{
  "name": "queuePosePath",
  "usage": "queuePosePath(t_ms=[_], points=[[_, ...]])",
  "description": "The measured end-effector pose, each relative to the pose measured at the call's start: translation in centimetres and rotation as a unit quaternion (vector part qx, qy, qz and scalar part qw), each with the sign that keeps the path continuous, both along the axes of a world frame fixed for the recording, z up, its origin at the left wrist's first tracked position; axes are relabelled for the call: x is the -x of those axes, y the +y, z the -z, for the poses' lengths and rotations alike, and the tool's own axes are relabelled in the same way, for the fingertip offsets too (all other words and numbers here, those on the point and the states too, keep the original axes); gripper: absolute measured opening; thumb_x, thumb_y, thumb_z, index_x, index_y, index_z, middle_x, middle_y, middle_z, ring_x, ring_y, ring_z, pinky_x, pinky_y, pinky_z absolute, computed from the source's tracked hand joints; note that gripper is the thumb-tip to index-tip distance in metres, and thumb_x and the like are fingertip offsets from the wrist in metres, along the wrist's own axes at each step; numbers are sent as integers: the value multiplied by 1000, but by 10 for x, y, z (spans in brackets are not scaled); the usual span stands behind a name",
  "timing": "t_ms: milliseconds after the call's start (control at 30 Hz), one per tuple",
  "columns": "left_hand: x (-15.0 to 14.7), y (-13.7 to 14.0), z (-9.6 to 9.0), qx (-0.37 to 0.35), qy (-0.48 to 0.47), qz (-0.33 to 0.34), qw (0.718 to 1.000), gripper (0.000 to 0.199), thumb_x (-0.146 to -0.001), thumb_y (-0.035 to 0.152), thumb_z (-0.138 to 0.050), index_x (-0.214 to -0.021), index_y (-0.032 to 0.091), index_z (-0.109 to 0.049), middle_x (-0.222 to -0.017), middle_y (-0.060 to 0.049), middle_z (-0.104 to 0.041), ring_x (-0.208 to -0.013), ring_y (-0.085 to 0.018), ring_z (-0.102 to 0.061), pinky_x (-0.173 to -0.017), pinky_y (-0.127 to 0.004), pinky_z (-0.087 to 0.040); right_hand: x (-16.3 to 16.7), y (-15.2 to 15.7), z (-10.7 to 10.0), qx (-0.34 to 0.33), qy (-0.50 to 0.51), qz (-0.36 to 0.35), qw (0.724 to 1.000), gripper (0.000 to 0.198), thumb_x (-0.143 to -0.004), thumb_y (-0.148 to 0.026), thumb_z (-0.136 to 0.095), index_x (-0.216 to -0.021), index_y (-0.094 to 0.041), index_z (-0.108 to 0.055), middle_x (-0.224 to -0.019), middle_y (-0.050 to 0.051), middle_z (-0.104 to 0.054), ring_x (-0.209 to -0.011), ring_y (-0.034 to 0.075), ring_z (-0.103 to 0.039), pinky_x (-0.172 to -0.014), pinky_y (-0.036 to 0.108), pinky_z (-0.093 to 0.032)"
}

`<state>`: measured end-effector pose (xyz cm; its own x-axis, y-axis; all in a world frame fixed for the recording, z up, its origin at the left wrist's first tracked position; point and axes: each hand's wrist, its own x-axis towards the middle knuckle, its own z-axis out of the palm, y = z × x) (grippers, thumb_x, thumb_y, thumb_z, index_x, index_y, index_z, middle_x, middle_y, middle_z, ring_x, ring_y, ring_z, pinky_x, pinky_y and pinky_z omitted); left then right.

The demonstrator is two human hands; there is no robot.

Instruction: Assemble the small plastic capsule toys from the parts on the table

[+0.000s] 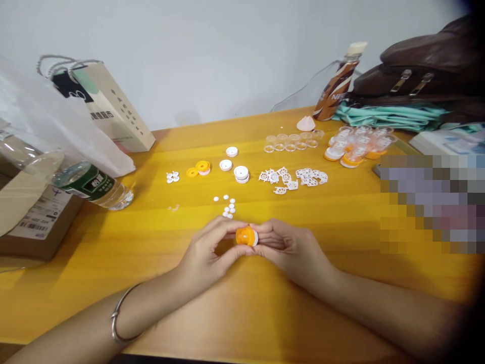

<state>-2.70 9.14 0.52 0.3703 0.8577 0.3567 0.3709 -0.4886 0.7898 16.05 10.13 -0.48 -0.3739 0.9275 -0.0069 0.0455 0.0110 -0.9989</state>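
Over the yellowish bench [273, 313], left hand [204, 245] and right hand [301, 247] are both pinching one chunky round piece [246, 236], roughly six o'clock from the stacked white cups [241, 174]. Mostly bright orange body [240, 236], white rim [255, 238] at three o'clock, teeny pale dot [245, 236] mid-face.

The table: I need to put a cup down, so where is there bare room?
Bare table lies between the carton and the left hand, and between the forearms, on the near side of the held orange piece. Crowded: the middle beyond the hands, with white wheels and white cutouts, and the back right, with clear-topped pieces and brown bag.
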Motion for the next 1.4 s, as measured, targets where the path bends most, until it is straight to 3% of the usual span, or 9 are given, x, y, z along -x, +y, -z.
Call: queuePosePath(t_ms=[333,533,733,900,1000,1100,1233,1333,1400], points=[[2,1,-1,-67,51,25,996,35,-77,17,-65,-111,19,-56,-103,-9,-64,-95,-16,-60,-85,-30,-50,-1,-1,-3,-30,-60,6,998,12,-71,-20,-63,-83,-23,-63,-87,2,-73,-81,21,-69,-78,36,-56],[2,4,-2,-66,35,45,996,30,-78,17,-63,-108,19,-58,-100,-9,-65,-95,-18,-62,-84,-33,-51,1,-1,-3,21,-21,6,1000,12,-67,-24,-68,-78,-21,-62,-82,2,-72,-81,20,-69,-80,35,-56],[6,7,-2,-64,29,57,996,33,-78,18,-64,-111,19,-57,-104,-10,-64,-96,-18,-61,-85,-34,-51,2,4,-4,81,37,-18,996,28,-63,-34,-74,-82,-20,-59,-79,2,-71,-77,17,-69,-78,32,-56],[6,9,-2,-99,57,60,992,38,-78,15,-63,-115,17,-55,-105,-11,-62,-98,-18,-59,-87,-34,-50,0,9,-9,68,53,-93,992,28,-73,-30,-65,-96,-21,-53,-84,1,-68,-79,12,-66,-80,28,-52],[5,8,1,-108,61,66,990,38,-77,13,-61,-115,17,-54,-104,-11,-60,-96,-17,-59,-83,-31,-51,0,8,-10,54,45,-99,993,20,-78,-32,-61,-93,-20,-54,-84,1,-66,-78,11,-64,-77,27,-51],[4,8,4,-110,66,65,990,36,-77,13,-59,-112,17,-55,-104,-11,-58,-93,-16,-59,-78,-28,-51,1,6,-10,1,-36,-84,996,17,-79,-32,-59,-88,-19,-57,-75,0,-63,-68,11,-61,-66,24,-50],[4,7,5,-106,110,65,986,34,-77,12,-56,-110,18,-55,-100,-10,-58,-89,-16,-57,-76,-28,-50,-5,15,-11,-122,-162,-33,979,13,-80,-32,-57,-83,-20,-59,-60,-3,-56,-51,9,-48,-48,21,-41],[4,8,4,-103,132,63,984,34,-77,13,-54,-111,18,-55,-100,-9,-58,-91,-17,-57,-79,-30,-49,-22,37,-16,-219,-215,60,950,13,-82,-31,-53,-82,-20,-58,-66,1,-59,-57,12,-52,-54,24,-44],[4,8,4,-99,136,53,984,34,-78,14,-55,-112,19,-54,-102,-9,-59,-93,-17,-57,-82,-31,-48,-40,57,-19,-279,-271,131,912,13,-82,-30,-51,-84,-19,-59,-73,3,-62,-65,15,-56,-60,27,-46]])
